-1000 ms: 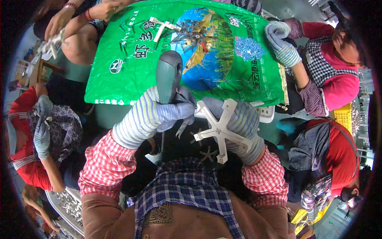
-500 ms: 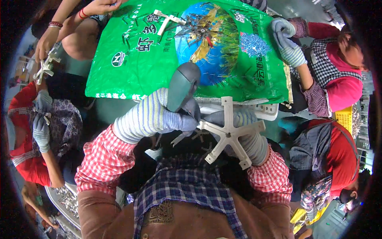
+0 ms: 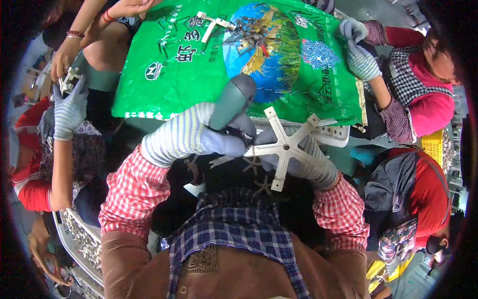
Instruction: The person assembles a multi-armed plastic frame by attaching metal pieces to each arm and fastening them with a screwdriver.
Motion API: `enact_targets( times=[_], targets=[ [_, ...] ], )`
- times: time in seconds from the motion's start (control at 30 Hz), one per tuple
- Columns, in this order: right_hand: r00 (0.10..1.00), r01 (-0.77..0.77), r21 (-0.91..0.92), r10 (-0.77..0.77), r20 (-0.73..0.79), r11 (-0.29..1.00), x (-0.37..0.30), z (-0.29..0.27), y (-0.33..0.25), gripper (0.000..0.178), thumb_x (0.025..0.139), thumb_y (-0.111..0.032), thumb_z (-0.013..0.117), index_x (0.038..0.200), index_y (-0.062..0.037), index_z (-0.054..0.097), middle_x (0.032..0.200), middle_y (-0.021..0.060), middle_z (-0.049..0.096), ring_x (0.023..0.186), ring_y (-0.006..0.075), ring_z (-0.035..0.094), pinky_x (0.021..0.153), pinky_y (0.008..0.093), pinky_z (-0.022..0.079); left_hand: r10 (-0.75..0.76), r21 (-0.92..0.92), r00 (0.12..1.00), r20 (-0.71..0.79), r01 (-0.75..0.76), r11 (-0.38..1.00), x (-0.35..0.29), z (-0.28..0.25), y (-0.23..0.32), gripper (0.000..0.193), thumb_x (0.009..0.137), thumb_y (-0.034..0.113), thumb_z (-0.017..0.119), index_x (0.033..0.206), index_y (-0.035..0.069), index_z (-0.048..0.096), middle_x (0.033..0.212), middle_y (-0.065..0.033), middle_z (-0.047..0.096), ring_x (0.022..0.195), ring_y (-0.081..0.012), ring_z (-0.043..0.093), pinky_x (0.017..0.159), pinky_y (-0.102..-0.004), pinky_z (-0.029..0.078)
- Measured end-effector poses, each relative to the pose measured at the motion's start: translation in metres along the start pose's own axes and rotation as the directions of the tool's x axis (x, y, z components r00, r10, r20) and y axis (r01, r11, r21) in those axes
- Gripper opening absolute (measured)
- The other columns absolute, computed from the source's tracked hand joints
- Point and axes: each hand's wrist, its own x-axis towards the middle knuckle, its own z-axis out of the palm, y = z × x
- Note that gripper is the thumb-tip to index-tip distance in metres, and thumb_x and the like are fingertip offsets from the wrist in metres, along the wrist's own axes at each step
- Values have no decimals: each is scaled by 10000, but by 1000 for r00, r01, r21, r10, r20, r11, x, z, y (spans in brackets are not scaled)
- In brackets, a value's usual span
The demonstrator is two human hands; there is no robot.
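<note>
My left hand (image 3: 184,132), in a striped glove, is closed round a tool with a thick, rounded dark grey-green handle (image 3: 233,102). The tool's working end is hidden by the glove. My right hand (image 3: 311,159), gloved too, grips an off-white five-armed star-shaped plastic part (image 3: 286,147) from behind. One arm of the star points left and meets the fingertips of my left hand. Both hands are just in front of a green printed sack (image 3: 134,97). On the sack lie a second off-white plastic part (image 3: 213,26) and a heap of dark and yellowish scraps (image 3: 254,37).
A white perforated crate (image 3: 333,135) shows under the sack's near edge. Co-workers' gloved hands (image 3: 361,55) rest at the sack's right side. Left, a co-worker's gloved hand (image 3: 69,112) touches another white part (image 3: 69,79). A tub of small parts (image 3: 79,239) stands lower left; a yellow basket (image 3: 432,147) is right.
The star-shaped part has turned in my right hand, so its arms point differently. At the left, a co-worker's gloved hand has risen to the white part held by another person.
</note>
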Motion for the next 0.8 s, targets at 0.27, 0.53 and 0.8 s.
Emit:
enact_targets(
  times=[0.27, 0.53, 0.8],
  targets=[
    [957, -148, 849, 291, -7, 507, -1, 15, -1, 379, 960, -181, 480, 1259, 50, 459, 1176, 173, 580, 1039, 221, 589, 890, 368, 504, 157, -254, 697, -699, -448, 857, -25, -24, 4, 286, 911, 390, 571, 863, 111, 535, 599, 34, 418, 405, -50, 316, 379, -211, 239],
    [1000, -29, -139, 28, -15, 990, -22, 47, 51, 405, 991, -214, 394, 1324, 17, 398, 1229, 141, 530, 1085, 212, 543, 927, 323, 476, 383, -572, 600, -702, -796, 199, -65, -34, 55, 345, 901, 276, 607, 665, 121, 410, 600, 18, 413, 347, -64, 290, 329, -224, 273],
    [970, -238, 305, 211, 118, 922, -11, 37, -12, 285, 908, -182, 562, 1146, -26, 554, 985, 39, 623, 853, 159, 601, 774, 291, 511, 524, -481, 610, -595, -792, 376, -59, 3, 63, 367, 925, 344, 558, 663, 135, 407, 582, 19, 421, 349, -67, 340, 332, -215, 311]
  ],
)
